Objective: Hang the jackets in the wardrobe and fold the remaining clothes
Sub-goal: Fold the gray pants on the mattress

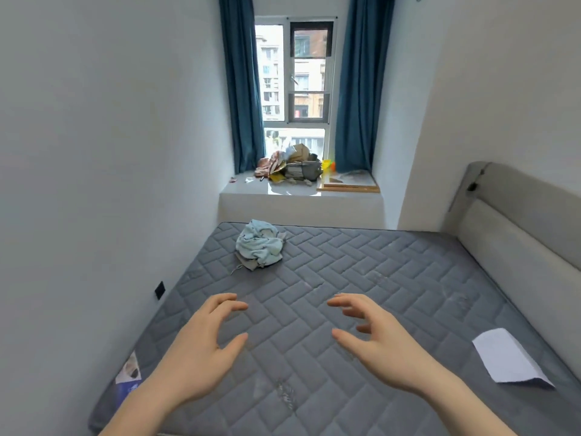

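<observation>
Left hand [201,344] and right hand [377,338] held above near mattress [345,278]; fingers spread apart, loosely curved, nothing gripped. White folded cloth [507,360] laid near right. Crumpled light-blue garment [261,243] located far left on mattress. Clutter [292,166] piled on windowsill beyond.

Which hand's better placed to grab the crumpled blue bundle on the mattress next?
Left, probably. The crumpled blue bundle lies far-left on the mattress, ahead of the left hand; the right hand would reach across. Both are empty.

Two hands, the left hand [201,347] and right hand [377,341], over one grey mattress [314,309]; one crumpled pale-blue garment [260,243] near its far left corner; one folded white cloth [506,360] at its right edge; two blue curtains [242,89]
</observation>
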### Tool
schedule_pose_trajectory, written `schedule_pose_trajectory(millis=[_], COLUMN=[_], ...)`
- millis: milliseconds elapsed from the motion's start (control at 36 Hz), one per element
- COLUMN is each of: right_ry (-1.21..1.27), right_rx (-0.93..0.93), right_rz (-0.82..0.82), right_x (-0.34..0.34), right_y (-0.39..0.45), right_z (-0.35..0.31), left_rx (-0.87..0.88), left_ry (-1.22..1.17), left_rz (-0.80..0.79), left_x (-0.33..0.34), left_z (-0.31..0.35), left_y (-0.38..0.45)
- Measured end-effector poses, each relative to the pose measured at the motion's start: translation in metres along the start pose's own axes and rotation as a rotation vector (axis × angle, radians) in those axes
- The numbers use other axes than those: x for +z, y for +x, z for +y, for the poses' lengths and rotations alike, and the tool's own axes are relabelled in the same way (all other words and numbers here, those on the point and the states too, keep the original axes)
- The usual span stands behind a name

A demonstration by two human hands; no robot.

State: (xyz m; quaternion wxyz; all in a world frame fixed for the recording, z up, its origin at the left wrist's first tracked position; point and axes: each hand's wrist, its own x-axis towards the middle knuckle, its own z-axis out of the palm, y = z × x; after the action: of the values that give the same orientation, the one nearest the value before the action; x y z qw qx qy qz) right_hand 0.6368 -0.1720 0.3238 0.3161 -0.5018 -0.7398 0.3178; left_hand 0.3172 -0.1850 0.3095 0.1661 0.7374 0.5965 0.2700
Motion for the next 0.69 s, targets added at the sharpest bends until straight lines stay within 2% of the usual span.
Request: schedule_pose_trajectory(millis=[333, 694], right_ry=[0.025, 0.050], right_rx=[0.044, 0.158], right_rz=[-0.089, -0.209], right_x=[0.101, 0.170], right_y=[0.121, 0.284], right_z=[-0.012, 0.067], left_rx=[-0.104, -0.309], left_ry=[0.042, 0.095], left_rz=[-0.047, -0.177], left_x=[-0.044, -0.019], left_z=[-0.133, -0.252], left_y=[0.062, 0.179])
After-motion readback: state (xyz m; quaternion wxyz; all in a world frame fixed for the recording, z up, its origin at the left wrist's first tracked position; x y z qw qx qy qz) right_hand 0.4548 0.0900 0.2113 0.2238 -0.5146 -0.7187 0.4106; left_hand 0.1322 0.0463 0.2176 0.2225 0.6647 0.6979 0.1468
